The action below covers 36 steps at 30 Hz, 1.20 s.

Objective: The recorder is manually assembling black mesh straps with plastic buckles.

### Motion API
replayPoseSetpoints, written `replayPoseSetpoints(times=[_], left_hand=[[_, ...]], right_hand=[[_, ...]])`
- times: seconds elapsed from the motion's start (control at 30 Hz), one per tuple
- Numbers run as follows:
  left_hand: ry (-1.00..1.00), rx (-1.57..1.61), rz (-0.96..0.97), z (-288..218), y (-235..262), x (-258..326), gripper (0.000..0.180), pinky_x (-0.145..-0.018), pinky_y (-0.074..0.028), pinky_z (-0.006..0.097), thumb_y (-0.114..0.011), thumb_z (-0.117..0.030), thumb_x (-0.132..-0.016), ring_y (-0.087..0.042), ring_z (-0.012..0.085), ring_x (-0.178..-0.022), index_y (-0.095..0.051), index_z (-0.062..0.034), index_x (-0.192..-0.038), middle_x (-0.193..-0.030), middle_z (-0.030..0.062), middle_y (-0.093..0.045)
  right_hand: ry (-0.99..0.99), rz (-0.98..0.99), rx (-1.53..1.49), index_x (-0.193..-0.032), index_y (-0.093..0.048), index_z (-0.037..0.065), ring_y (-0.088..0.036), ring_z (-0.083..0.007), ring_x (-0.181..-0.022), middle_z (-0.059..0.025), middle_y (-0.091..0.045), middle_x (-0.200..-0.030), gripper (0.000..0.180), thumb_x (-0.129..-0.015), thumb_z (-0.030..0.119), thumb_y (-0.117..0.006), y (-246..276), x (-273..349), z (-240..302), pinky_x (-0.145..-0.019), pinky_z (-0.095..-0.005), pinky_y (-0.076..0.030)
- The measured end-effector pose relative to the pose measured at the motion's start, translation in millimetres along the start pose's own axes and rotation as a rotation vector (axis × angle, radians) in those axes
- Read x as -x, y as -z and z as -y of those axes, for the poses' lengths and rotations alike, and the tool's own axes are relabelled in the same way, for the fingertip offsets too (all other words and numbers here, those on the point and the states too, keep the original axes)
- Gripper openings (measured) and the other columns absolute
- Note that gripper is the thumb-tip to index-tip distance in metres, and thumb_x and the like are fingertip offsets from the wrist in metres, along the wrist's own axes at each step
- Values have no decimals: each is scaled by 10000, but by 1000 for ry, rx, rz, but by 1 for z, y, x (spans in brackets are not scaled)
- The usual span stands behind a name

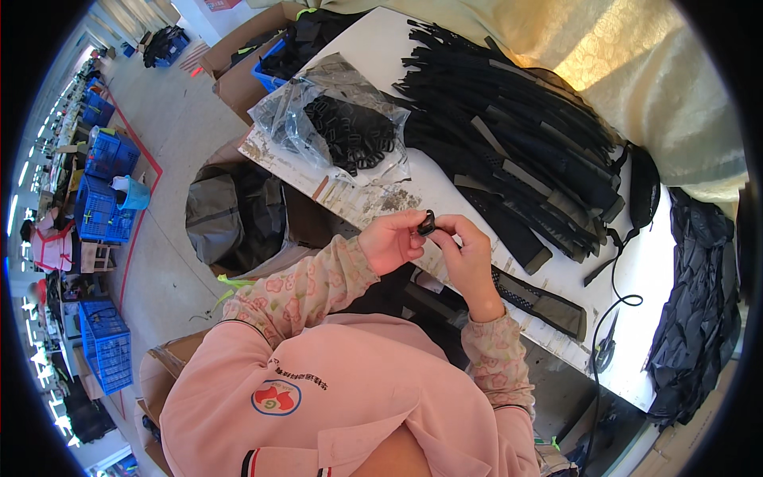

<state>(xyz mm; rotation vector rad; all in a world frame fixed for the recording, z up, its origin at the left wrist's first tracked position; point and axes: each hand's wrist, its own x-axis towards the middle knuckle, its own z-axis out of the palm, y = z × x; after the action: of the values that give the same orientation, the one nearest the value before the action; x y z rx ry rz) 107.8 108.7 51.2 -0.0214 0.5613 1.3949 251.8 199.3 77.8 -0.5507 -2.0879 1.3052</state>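
Note:
Between my two hands, just off the table's near edge, is a small black plastic buckle (427, 223). My left hand (391, 242) is closed, its thumb and fingers pinching the buckle from the left. From the right, the thumb and fingertips of my right hand (466, 253) close on the same piece; what else they may grip there is hidden. Beyond my hands, a clear plastic bag (280, 119) lies opened out with a heap of black buckles (350, 137) on it. A flat black and grey strap (550, 307) lies along the table edge beside my right wrist.
Many black and grey straps (517, 171) are piled across the white table (381, 36). A dark padded garment or bag (695, 294) lies at the right, near a thin black cord (598, 381). An open sack (238, 211) stands left of the table; blue crates (105, 346) line the far left.

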Motion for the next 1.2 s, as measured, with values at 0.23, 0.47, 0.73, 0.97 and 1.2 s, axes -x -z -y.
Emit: replayPoseSetpoints(times=[0.23, 0.47, 0.73, 0.97, 1.2], left_hand=[[-110, -157, -80, 4, -2, 1, 79, -603, -410, 265, -553, -178, -925, -526, 115, -671, -533, -106, -897, -828, 6, -571], [-387, -518, -202, 11, -11, -4, 96, -579, -456, 214, -606, -137, -905, -551, 80, -684, -519, -97, -896, -811, 0, -576], [-504, -628, -220, 13, -10, -2, 87, -617, -451, 196, -616, -106, -892, -549, 54, -701, -537, -71, -894, -814, 3, -606], [-655, -786, -69, 18, -5, 0, 93, -810, -469, 259, -629, -11, -855, -583, 118, -872, -560, -34, -913, -875, 50, -616], [-638, -744, 118, 22, 2, 5, 195, -893, -431, 283, -631, 68, -815, -507, 140, -1046, -550, -41, -955, -1138, 95, -519]], right_hand=[[78, -17, 75, -914, -653, 58, -563, -191, -704, -62, -593, -771, 178, -765, -39, -638, 5, -4, 2, -667, -276, -462], [-53, -47, -205, -912, -636, 56, -539, -109, -706, -20, -578, -764, 185, -765, -57, -632, -7, 9, 1, -646, -229, -454], [-515, -45, -623, -861, -503, 53, -496, -31, -667, 28, -536, -746, 224, -758, -77, -654, -5, 7, -3, -614, -172, -419], [-580, -154, -738, -821, -479, 67, -503, -49, -637, 24, -527, -718, 250, -734, -92, -652, -7, 9, -11, -583, -172, -410], [-540, -251, -753, -832, -466, 51, -523, -76, -637, 10, -522, -714, 216, -788, -21, -664, -10, 14, 3, -566, -190, -428]])
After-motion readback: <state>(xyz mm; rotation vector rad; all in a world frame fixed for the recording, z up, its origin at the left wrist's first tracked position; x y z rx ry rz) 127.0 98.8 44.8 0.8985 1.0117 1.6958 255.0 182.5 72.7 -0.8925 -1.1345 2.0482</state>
